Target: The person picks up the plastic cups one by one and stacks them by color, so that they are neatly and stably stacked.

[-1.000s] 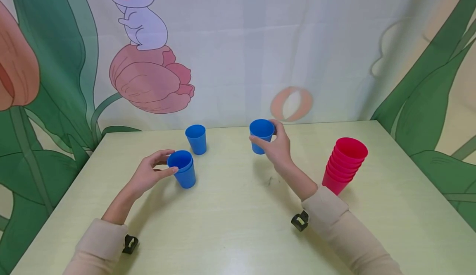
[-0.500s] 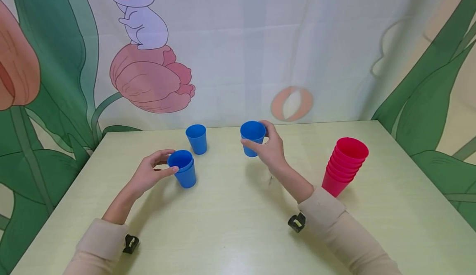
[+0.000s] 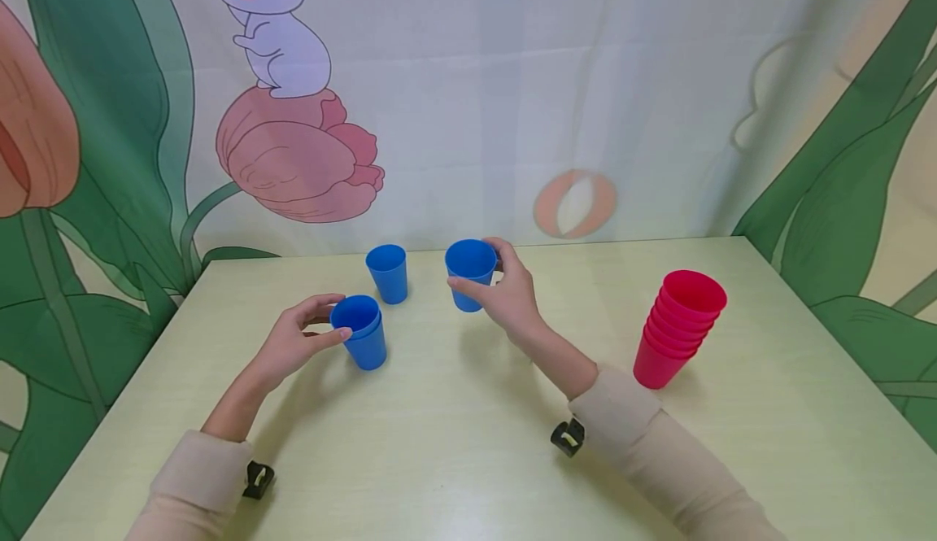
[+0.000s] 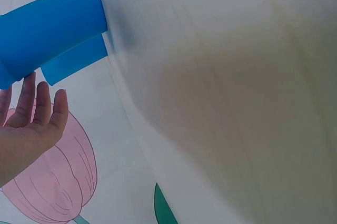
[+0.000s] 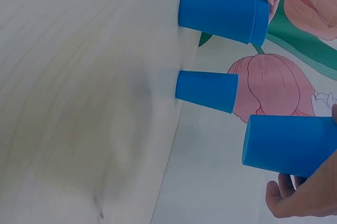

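Two blue cups (image 3: 366, 351), one nested in the other, stand upright on the table at left of centre. My left hand (image 3: 289, 350) holds them near the rim, thumb in front; in the left wrist view the other fingers (image 4: 58, 111) are fairly straight. Off the tabletop, my right hand (image 3: 512, 301) grips another blue cup (image 3: 468, 260), upright, between thumb and fingers; the right wrist view shows this cup (image 5: 289, 142) apart from the table. Between the two hands, farther back, a single blue cup (image 3: 388, 281) stands upright.
A tall stack of nested red cups (image 3: 677, 333) stands at the right, beyond the right forearm. The pale table (image 3: 439, 460) ends at the back against a printed curtain (image 3: 454, 118). Each wrist wears a small black device (image 3: 567, 438).
My right hand has carried its blue cup leftward, towards the single blue cup at the back. The left hand and the nested cups have kept their place.
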Motion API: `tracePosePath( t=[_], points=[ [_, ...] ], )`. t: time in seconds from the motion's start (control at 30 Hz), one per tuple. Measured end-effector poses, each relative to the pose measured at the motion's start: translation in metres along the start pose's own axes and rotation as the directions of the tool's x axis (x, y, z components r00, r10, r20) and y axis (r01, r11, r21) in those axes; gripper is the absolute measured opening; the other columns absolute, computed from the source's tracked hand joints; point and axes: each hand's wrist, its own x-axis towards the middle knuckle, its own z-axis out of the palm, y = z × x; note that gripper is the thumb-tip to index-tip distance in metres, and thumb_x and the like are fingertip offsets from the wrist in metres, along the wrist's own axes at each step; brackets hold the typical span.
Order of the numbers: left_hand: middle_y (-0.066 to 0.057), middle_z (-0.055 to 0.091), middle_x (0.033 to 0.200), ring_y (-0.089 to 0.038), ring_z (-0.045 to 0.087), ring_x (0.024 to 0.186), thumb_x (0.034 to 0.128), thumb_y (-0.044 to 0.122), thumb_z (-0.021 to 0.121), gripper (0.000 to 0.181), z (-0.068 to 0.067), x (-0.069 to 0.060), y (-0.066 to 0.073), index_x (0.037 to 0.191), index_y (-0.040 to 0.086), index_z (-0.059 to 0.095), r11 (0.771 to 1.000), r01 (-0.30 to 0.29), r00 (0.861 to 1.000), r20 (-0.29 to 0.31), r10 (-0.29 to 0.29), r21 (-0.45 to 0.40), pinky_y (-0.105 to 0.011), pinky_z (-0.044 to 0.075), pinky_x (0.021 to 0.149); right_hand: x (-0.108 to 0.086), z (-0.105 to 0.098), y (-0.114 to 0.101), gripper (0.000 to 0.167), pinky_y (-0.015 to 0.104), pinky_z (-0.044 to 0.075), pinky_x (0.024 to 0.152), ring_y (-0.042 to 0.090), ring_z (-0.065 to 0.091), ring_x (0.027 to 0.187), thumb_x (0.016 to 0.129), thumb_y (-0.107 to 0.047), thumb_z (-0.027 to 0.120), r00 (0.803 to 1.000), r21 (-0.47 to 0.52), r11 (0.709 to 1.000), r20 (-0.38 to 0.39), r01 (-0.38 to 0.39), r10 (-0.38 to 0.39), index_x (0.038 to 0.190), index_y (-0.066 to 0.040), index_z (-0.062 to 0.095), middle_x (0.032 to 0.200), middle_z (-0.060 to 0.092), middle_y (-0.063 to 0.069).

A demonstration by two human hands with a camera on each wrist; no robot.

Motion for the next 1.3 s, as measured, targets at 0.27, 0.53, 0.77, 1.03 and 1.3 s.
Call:
tracePosePath(
  t=[0.27,0.53,0.77,1.03,1.3],
  points=[
    [-0.021,0.044,0.131,-0.037,0.04,0.119,0.0827,0.035,0.065,0.067,0.0,0.001,-0.001,0.137,0.008,0.037,1.0,-0.007,1.0,0.005,0.007,-0.002,-0.051,0.041,0.091,-0.001,0.018,-0.011,0.072,0.047,0.044,0.088,0.026,0.042,0.118,0.075,-0.033,0.074,0.999,0.006,1.0,0.042,0.026,-0.026,0.134,-0.016,0.037,0.13,0.047,0.007],
    [-0.021,0.044,0.131,-0.037,0.041,0.119,0.0838,0.033,0.065,0.065,-0.001,0.002,-0.001,0.137,0.008,0.037,1.0,-0.014,1.0,0.012,0.014,-0.003,-0.05,0.042,0.09,-0.001,0.032,-0.022,0.072,0.044,0.047,0.084,0.026,0.044,0.118,0.076,-0.031,0.073,0.994,0.007,0.998,0.088,0.06,-0.061,0.136,-0.016,0.036,0.131,0.047,0.007],
    [-0.02,0.044,0.132,-0.036,0.041,0.119,0.083,0.035,0.065,0.066,-0.001,0.002,0.0,0.137,0.008,0.037,1.0,-0.007,1.0,0.008,0.007,0.001,-0.05,0.042,0.09,0.003,0.043,-0.029,0.07,0.04,0.048,0.083,0.024,0.046,0.115,0.077,-0.029,0.073,0.981,0.042,0.994,0.162,0.103,-0.108,0.136,-0.015,0.037,0.13,0.048,0.007],
    [-0.019,0.045,0.132,-0.036,0.042,0.118,0.0822,0.037,0.065,0.067,-0.001,0.001,-0.003,0.137,0.009,0.038,1.0,-0.014,1.0,0.004,0.014,0.001,-0.049,0.042,0.091,0.006,0.051,-0.033,0.071,0.039,0.049,0.083,0.024,0.048,0.112,0.076,-0.029,0.073,0.963,0.081,0.988,0.229,0.128,-0.144,0.136,-0.015,0.037,0.129,0.048,0.007],
    [-0.02,0.044,0.132,-0.037,0.042,0.118,0.0821,0.037,0.065,0.068,0.0,0.0,-0.003,0.137,0.008,0.037,1.0,-0.015,1.0,0.004,0.015,-0.002,-0.05,0.042,0.09,0.008,0.061,-0.038,0.072,0.036,0.048,0.084,0.021,0.048,0.113,0.075,-0.032,0.073,0.949,0.127,0.981,0.264,0.144,-0.174,0.136,-0.018,0.037,0.131,0.048,0.002]
  ],
)
